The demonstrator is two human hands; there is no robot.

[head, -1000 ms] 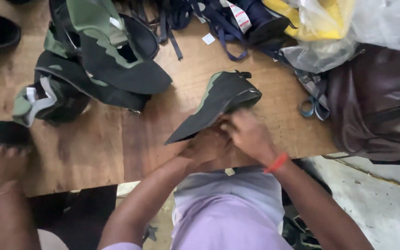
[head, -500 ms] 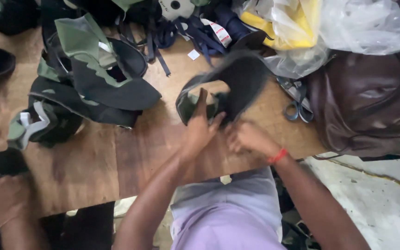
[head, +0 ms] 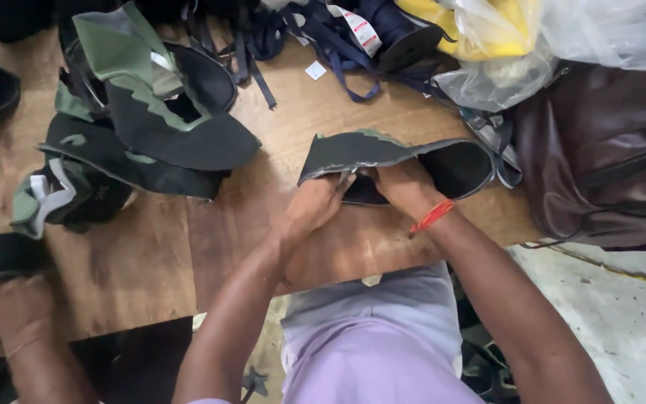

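Observation:
A black shoe upper with a green edge (head: pixel 383 153) lies across the wooden table (head: pixel 151 254), held by both my hands. My left hand (head: pixel 315 206) pinches its lower left edge with the fingers curled under it. My right hand (head: pixel 405 187), with a red band on the wrist, grips the middle of the piece just beside the left hand. The open black inside of the upper faces right.
A pile of black and green shoe uppers (head: pixel 143 127) sits at the left. Dark blue straps (head: pixel 338 45), plastic bags (head: pixel 502 52) and a brown bag (head: pixel 607 157) crowd the back and right. Another person's hand (head: pixel 13 310) rests on a dark piece at the lower left.
The shoe upper has been turned and laid flatter, stretched out to the right. Both my hands have shifted to its lower edge.

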